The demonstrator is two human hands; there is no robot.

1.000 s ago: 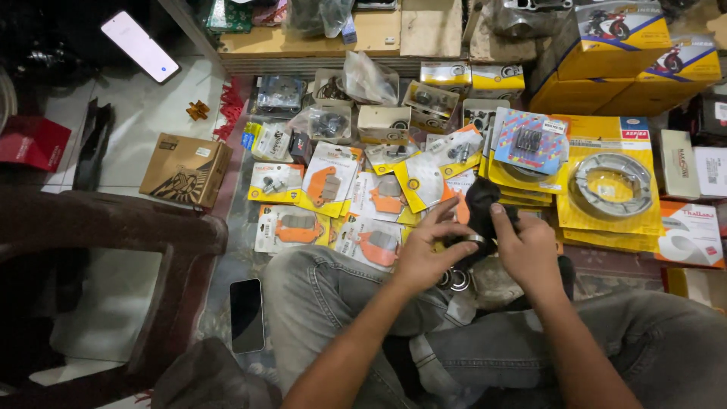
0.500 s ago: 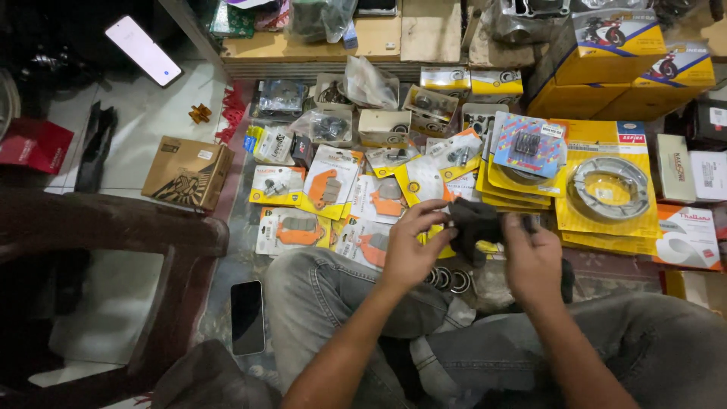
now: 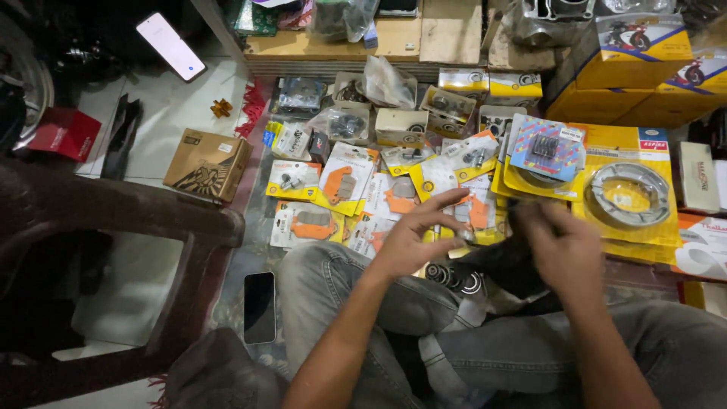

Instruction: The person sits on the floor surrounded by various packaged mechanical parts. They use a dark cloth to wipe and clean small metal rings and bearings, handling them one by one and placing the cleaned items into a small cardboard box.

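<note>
My left hand (image 3: 413,238) hovers over my lap with its fingers spread, and a small shiny piece (image 3: 466,235) sits just off its thumb tip. My right hand (image 3: 566,248) is motion-blurred and grips a black floppy pouch or cloth (image 3: 509,263) between the two hands. Under the pouch, several round metal bearings (image 3: 454,277) rest on my jeans. I sit cross-legged facing a spread of packaged spare parts.
Blister packs with orange brake pads (image 3: 339,185) lie in front. A yellow pack with grey brake shoes (image 3: 628,193) and yellow boxes (image 3: 632,53) are at the right. A brown carton (image 3: 206,163), a dark phone (image 3: 260,307) and a dark chair (image 3: 113,227) are at the left.
Both hands gripped the black item a second ago. Now my left hand has come off it with fingers spread, and my right hand has moved quickly with it.
</note>
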